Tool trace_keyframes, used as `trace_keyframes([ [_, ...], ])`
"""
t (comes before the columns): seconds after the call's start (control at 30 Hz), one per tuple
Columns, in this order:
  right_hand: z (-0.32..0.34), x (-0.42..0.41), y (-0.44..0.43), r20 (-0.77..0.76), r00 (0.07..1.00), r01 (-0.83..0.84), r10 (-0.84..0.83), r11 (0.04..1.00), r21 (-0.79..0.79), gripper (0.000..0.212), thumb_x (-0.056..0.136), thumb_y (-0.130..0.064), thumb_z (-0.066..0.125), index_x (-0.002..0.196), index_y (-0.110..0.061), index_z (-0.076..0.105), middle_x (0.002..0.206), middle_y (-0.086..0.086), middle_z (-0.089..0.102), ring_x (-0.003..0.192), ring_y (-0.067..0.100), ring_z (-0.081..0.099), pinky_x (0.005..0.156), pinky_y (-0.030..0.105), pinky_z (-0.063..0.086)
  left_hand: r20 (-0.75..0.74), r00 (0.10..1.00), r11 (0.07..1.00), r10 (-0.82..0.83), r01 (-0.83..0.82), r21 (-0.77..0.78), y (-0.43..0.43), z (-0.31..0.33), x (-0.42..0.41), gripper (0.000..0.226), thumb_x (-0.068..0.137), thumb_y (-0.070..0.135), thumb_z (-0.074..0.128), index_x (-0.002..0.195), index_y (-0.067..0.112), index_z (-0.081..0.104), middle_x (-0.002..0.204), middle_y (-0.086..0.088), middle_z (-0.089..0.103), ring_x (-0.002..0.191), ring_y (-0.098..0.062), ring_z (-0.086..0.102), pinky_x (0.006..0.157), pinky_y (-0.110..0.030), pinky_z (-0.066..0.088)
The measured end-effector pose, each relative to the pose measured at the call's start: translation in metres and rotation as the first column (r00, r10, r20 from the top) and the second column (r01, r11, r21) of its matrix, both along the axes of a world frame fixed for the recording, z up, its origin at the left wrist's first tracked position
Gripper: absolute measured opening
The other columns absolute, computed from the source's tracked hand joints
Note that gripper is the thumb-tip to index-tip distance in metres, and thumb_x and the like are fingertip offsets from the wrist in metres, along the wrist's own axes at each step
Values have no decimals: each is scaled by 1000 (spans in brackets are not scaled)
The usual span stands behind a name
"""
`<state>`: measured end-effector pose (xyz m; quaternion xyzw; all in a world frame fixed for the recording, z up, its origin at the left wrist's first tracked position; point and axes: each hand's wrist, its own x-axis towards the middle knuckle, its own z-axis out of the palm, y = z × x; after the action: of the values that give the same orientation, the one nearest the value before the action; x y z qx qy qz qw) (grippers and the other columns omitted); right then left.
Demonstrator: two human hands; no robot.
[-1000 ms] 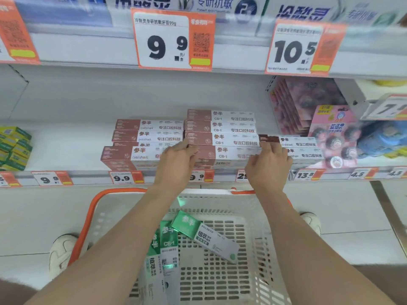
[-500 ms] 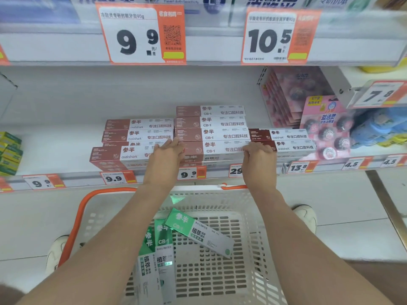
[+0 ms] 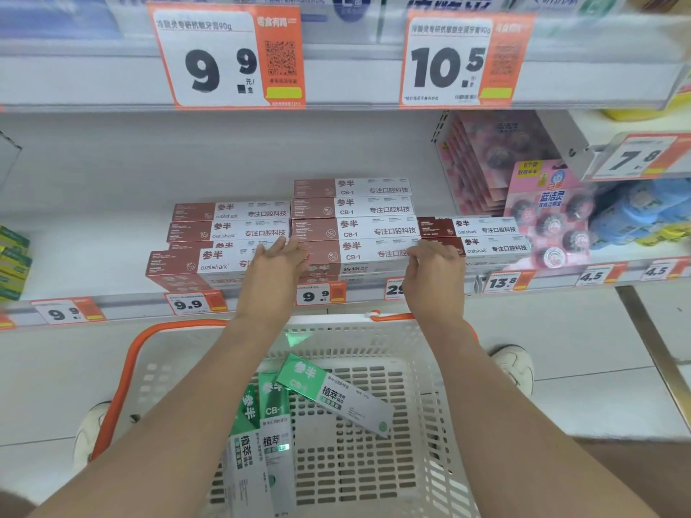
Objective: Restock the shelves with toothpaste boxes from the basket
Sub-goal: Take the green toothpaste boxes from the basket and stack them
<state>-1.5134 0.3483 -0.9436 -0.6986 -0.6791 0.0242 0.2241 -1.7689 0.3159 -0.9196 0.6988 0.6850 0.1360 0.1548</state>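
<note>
The white shelf (image 3: 93, 263) runs the full width, with green packs (image 3: 13, 263) cut off at its far left and bare board between them and the left stack (image 3: 209, 233) of brown boxes. That stack's lowest box juts to the shelf's front edge. The left hand (image 3: 278, 267) has its fingers straight and together, touching the left end of the CB-1 box (image 3: 359, 252), at the seam between the left stack and the taller middle stack (image 3: 355, 209). The right hand (image 3: 433, 272) is curled against the same box's right end; its fingertips are hidden, so I cannot tell whether it grips. Just beside sits a low right stack (image 3: 486, 237), touching pink packs (image 3: 546, 218). There is open space above all three stacks under the upper shelf, whose big price tags (image 3: 224, 57) hang down in front.

Below, on the floor (image 3: 56, 368), the white basket (image 3: 157, 375) stands against the shelf front between two shoes (image 3: 514, 364). Green boxes (image 3: 329, 394) lie in its left half, partly covered by the left forearm and cut by the bottom edge.
</note>
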Motion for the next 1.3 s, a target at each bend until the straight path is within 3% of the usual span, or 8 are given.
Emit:
trace_keyframes([
  [0.27,3,-1,-1,1,1000,-3,3,999,-32,30,81,10,66,99,-9,80,102,8,76,85,34,61,82,44,49,12,1000,1000,-1,0,17,0,-5,-1,33,107,3,56,138,4,66,153,-17,55,150,-38,42,126,-56,26],
  [0.43,11,-7,-3,58,988,-144,141,988,54,38,83,1,67,121,-3,71,124,14,71,111,36,63,98,48,49,48,999,994,12,-17,112,0,-9,-1,41,103,5,64,143,5,62,150,-22,56,139,-38,55,124,-60,32],
  [0.6,12,-15,11,89,927,-346,364,923,-165,61,92,-9,53,152,1,46,161,24,39,154,38,31,128,47,24,-27,1000,994,5,-3,105,4,-15,0,48,111,19,49,158,9,44,165,-16,39,155,-32,36,128,-55,20],
  [0.8,10,-19,11,70,908,-387,414,889,-246,63,97,-10,52,158,-1,38,168,19,30,159,32,19,131,38,13,-20,1000,992,-2,4,123,5,-22,-3,46,109,14,54,154,9,50,163,-15,43,153,-31,39,127,-56,22],
  [0.93,24,-32,1,61,916,-382,396,910,-161,54,91,-15,47,142,-1,59,146,18,58,140,35,50,121,49,38,29,1000,973,-2,-5,229,-2,-12,-6,35,103,11,65,138,5,65,146,-18,61,135,-37,58,119,-55,41],
  [1.03,47,-60,-24,27,910,-414,414,910,-3,42,87,-19,36,96,-8,76,92,10,72,88,32,65,82,43,56,0,998,908,55,-50,416,-22,6,-12,18,104,17,64,118,8,72,118,-11,70,106,-33,62,93,-47,49],
  [1.13,64,-96,-58,23,859,-510,511,859,-42,24,83,-14,47,71,-12,68,64,6,64,57,30,60,53,33,50,32,995,848,91,-94,522,-58,23,-20,7,102,14,61,100,9,65,94,-6,61,83,-24,52,72,-37,42],
  [1.3,51,-119,-106,0,795,-547,606,718,-430,25,88,-22,43,81,-18,68,77,9,70,71,32,63,64,35,51,-26,978,967,207,-201,156,-129,11,-38,25,101,34,49,81,20,57,69,2,58,60,-28,59,54,-33,46],
])
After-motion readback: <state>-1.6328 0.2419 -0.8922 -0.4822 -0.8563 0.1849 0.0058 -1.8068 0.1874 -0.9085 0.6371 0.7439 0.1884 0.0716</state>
